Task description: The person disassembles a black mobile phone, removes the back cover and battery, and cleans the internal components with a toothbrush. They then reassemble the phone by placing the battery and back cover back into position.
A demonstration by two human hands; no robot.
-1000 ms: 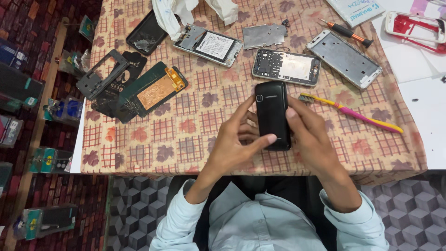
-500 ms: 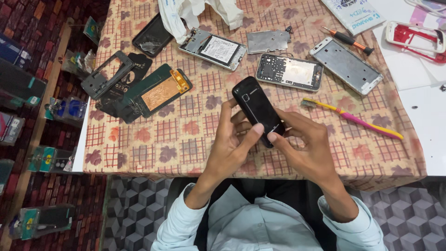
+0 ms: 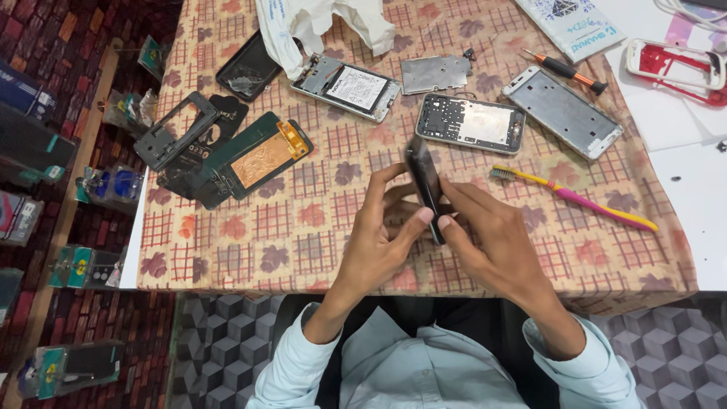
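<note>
Both hands hold a small black phone [image 3: 424, 182] edge-on above the patterned cloth surface [image 3: 303, 227], so that only its thin side shows. The left hand [image 3: 379, 238] takes it from one side, thumb tip pressed at the lower edge; the right hand [image 3: 488, 238] meets it from the other, fingers laid along its length, fingertips nearly touching the left thumb. Each grip is pressed together, pinching the phone between them.

The phone looks light, stiff and smooth-cased, likely slippery at the flat faces, so the narrow long edges seem the safer hold. If the shell is loose, hard squeezing at mid-length could flex or pop it.

Just beyond the grip lies an opened phone body with bare circuit board [image 3: 470, 123]; further out, a phone back with a white-labelled battery [image 3: 347, 86] and a grey metal shield plate [image 3: 434, 73]. To the right of the grip a yellow and pink toothbrush [image 3: 575, 198] lies near, with a silver phone frame [image 3: 563, 110] and a small orange-handled screwdriver [image 3: 564, 70] past it. Well to the left of the grip sit a dark panel with copper foil [image 3: 257, 157] and a black phone frame [image 3: 176, 130].
</note>
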